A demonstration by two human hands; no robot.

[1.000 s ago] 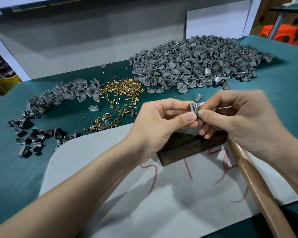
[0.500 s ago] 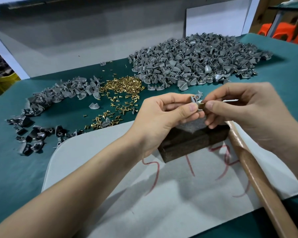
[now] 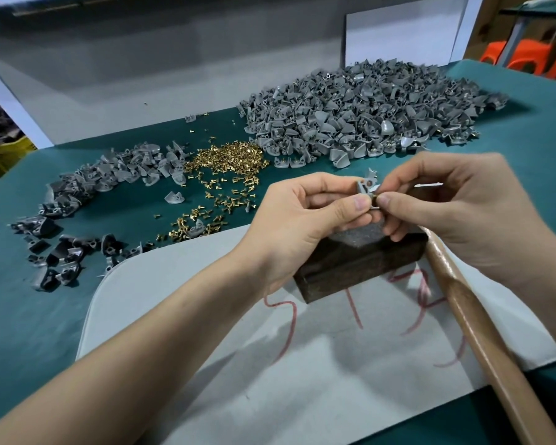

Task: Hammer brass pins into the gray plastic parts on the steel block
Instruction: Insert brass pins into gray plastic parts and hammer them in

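We're still at the pin-seating step: left hand [image 3: 302, 216] pinches the gray part [image 3: 366, 187] just above the block [image 3: 360, 264], and right hand [image 3: 456, 213] pinches the brass pin [image 3: 374, 198] against it. Next we'd set it down square (edges are close) and grab the hammer handle [image 3: 482, 322] at 5 o'clock, where there's room.

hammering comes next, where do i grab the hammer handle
Probably the wooden handle on its thick lower stretch, fingers wrapping from above on the right: that stretch lies bare, slanting toward the person; its top is hidden under the right hand.
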